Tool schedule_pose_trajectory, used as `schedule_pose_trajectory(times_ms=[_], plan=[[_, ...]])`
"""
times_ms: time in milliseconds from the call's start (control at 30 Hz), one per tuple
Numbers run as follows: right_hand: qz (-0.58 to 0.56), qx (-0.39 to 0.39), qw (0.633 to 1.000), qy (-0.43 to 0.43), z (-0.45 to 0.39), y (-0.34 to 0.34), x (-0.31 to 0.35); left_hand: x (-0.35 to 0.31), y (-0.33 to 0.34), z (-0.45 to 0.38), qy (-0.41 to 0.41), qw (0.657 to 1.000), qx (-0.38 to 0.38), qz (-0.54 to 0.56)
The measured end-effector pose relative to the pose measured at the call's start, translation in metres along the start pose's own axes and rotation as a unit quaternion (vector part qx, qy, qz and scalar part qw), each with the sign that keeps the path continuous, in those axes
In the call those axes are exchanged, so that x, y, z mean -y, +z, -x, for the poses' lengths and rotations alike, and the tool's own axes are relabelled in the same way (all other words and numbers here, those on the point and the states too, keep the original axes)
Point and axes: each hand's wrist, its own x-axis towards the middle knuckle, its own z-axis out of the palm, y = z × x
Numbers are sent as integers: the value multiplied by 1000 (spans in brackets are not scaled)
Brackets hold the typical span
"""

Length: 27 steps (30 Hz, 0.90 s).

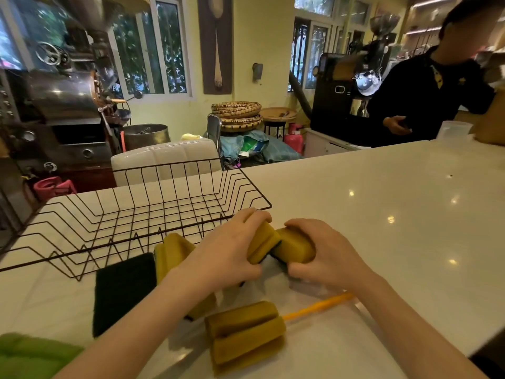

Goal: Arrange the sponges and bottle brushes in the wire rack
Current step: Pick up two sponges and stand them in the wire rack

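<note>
You are gripping two yellow foam sponges (281,246) between your left hand (232,253) and right hand (325,255), at the black wire rack's (131,212) five o'clock corner. They look light and squashy; pinch their long sides. A foam-headed bottle brush (246,335) is lying at six o'clock, a dark scouring pad (123,291) at seven.

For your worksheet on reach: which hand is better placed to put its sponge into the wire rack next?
Left. The left hand grips a yellow sponge right beside the wire rack; the right hand, holding another sponge, sits farther away.
</note>
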Motion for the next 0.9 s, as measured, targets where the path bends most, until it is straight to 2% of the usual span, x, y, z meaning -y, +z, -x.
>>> schedule_pose_trajectory(times_ms=[133, 267, 433, 533, 633, 833, 900], plan=[[-156, -80, 984, 23, 5, -8, 7, -3, -17, 0, -50, 992, -7, 120], [-307, -163, 934, 86, 1, -11, 4, -1, -26, -2, -103, 970, 3, 221], [-367, -160, 898, 182, -6, -11, -6, 1, -24, -2, -150, 940, 28, 306], [-413, -123, 871, 237, -10, -9, -9, -2, -20, -1, -160, 943, 53, 286], [-386, -79, 882, 258, -10, -6, -8, -5, -15, -1, -158, 958, 76, 228], [-356, -89, 896, 250, -9, -2, -14, -4, -12, -2, -191, 938, 106, 269], [-308, -95, 916, 237, -10, -1, -18, -1, -7, -1, -181, 950, 100, 234]])
